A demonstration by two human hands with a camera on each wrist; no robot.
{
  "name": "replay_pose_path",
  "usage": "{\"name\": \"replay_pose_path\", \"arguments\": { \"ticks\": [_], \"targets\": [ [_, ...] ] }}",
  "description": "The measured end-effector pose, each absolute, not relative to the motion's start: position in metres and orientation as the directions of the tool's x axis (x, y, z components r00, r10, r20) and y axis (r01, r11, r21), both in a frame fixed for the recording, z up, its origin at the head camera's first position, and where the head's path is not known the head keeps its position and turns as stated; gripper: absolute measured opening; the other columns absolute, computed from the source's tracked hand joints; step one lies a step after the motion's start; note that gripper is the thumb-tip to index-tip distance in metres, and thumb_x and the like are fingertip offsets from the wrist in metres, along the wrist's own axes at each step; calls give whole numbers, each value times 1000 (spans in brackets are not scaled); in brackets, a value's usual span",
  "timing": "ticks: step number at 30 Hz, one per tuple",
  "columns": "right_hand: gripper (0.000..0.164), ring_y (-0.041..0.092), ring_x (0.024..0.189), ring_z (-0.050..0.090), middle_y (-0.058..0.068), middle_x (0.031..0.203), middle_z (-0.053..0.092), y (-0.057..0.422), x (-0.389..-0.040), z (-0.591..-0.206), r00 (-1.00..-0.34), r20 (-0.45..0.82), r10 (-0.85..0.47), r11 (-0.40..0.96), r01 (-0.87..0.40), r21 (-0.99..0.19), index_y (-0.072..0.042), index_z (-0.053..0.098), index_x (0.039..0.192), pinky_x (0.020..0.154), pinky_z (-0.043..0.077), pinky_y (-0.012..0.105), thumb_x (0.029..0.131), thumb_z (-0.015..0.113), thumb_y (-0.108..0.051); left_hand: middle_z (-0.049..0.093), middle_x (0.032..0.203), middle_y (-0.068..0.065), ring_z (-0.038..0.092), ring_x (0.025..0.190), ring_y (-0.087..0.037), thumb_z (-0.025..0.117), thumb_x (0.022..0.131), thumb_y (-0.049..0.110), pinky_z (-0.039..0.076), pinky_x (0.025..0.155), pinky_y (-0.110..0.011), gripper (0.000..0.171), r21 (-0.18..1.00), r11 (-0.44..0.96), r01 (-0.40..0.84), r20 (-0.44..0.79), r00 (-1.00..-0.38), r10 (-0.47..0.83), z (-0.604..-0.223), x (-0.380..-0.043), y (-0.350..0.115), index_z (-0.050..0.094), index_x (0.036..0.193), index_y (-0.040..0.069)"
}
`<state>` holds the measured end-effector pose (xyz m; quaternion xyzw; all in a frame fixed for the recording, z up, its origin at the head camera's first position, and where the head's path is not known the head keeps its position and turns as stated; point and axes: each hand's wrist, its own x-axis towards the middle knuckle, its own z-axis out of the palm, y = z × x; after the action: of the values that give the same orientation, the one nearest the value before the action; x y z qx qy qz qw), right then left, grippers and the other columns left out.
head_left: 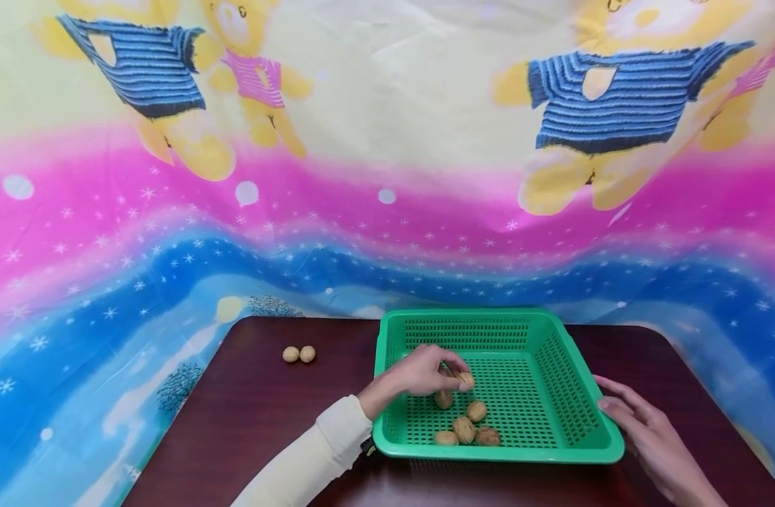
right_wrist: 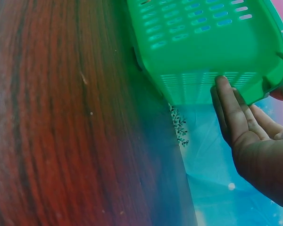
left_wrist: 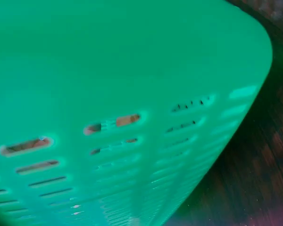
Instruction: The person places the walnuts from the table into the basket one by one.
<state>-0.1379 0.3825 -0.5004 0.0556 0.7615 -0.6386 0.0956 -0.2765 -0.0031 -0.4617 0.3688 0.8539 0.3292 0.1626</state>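
A green plastic basket (head_left: 584,454) with slotted walls stands on the dark wooden table. My left hand (head_left: 425,370) reaches over its left side and pinches a walnut (head_left: 466,381) between thumb and fingers, low inside the basket. Several loose walnuts (head_left: 463,429) lie on the basket floor below that hand. At the right side, my right hand (head_left: 647,426) holds the basket, the thumb at the rim and the fingers (right_wrist: 233,110) against the outer wall. The left wrist view shows only the outer basket wall (left_wrist: 85,66) and some table, so the left hand is hidden there.
Two walnuts (head_left: 299,354) sit side by side on the table (head_left: 267,408), left of the basket. Directly behind the table hangs a patterned cloth (head_left: 362,211) with bears and snowflakes.
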Motion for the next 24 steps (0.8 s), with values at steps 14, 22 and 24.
{"name": "replay_pose_path", "arguments": {
  "ticks": [14, 22, 24],
  "targets": [
    [64, 6, 110, 75, -25, 121, 72, 382, -138, -500, -966, -256, -26, 202, 246, -948, -14, 18, 171, 86, 65, 40, 118, 43, -38, 79, 110, 10, 68, 94, 4, 79, 100, 34, 56, 81, -21, 27, 686, 548, 479, -82, -697, 712, -466, -276, -1, 79, 124, 22],
    [67, 8, 111, 75, -23, 122, 72, 382, -139, -499, -964, -263, -31, 198, 252, -947, -15, 17, 172, 88, 65, 41, 117, 44, -42, 80, 113, 7, 69, 94, 3, 80, 100, 27, 57, 84, -21, 34, 705, 547, 452, -89, -709, 700, -466, -275, -2, 77, 131, 15],
    [68, 8, 112, 75, -23, 123, 71, 382, -139, -498, -965, -261, -38, 198, 249, -948, -15, 17, 172, 89, 64, 41, 117, 44, -43, 79, 113, 8, 69, 94, 3, 80, 100, 28, 57, 84, -22, 34, 715, 546, 435, -95, -714, 694, -465, -276, -2, 77, 131, 15]
  ]
}}
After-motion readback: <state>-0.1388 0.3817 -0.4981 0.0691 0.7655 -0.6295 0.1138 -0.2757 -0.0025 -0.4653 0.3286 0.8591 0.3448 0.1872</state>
